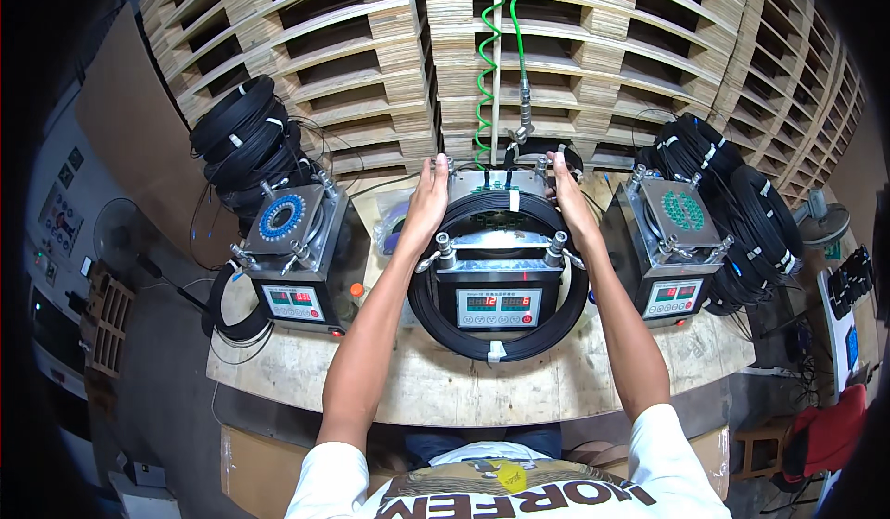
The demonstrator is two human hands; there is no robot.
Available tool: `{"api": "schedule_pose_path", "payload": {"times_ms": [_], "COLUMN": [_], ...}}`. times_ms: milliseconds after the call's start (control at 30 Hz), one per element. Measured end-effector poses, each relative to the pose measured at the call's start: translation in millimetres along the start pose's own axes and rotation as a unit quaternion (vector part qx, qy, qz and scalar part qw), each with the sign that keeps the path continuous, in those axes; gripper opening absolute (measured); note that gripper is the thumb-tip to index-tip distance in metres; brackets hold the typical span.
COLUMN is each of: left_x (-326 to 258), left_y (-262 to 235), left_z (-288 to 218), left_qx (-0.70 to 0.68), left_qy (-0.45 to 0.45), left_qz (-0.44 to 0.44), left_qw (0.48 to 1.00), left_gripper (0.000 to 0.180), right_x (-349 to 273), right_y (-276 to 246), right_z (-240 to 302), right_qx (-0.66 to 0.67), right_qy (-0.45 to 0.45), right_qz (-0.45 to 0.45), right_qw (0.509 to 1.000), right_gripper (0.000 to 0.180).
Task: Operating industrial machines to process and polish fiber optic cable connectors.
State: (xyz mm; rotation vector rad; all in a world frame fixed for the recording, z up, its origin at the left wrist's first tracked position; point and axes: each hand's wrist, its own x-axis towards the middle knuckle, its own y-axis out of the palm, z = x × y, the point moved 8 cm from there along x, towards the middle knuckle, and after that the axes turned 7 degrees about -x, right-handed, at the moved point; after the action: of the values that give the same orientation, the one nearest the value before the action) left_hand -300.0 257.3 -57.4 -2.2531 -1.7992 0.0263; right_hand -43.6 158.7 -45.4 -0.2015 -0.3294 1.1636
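A black metal fiber-testing-style box with a red digital display and a clamped top plate stands in front of me. A coil of black cable rings its front and top, bound with white tape. My left hand reaches along the box's left side to the far left corner of its top. My right hand is at the far right corner. Both hands' fingers point away from me and look closed at the corners; whatever they grip is hidden. Near clamp posts with levers stand in front of the plate.
Similar boxes stand left with a blue ring of connectors and right with green ones. Black cable coils are stacked behind both. A green coiled air hose hangs before wooden pallets. An orange cap sits on the plywood table.
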Motion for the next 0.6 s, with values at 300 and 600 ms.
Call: {"api": "schedule_pose_path", "payload": {"times_ms": [300,600], "left_x": [-9.4,-19.9], "left_y": [10.3,6.2], "left_z": [-15.8,-19.8], "left_qx": [-0.021,-0.113], "left_qy": [-0.017,-0.039], "left_qz": [0.045,0.026], "left_qw": [0.999,0.992], "left_gripper": [0.095,0.095], "right_x": [-9.1,-11.1], "right_y": [-13.8,-4.6], "right_z": [1.4,-3.9], "right_qx": [0.007,0.069], "right_qy": [0.019,0.082], "right_qz": [-0.063,-0.026], "right_qw": [0.998,0.994], "right_gripper": [0.091,0.087]}}
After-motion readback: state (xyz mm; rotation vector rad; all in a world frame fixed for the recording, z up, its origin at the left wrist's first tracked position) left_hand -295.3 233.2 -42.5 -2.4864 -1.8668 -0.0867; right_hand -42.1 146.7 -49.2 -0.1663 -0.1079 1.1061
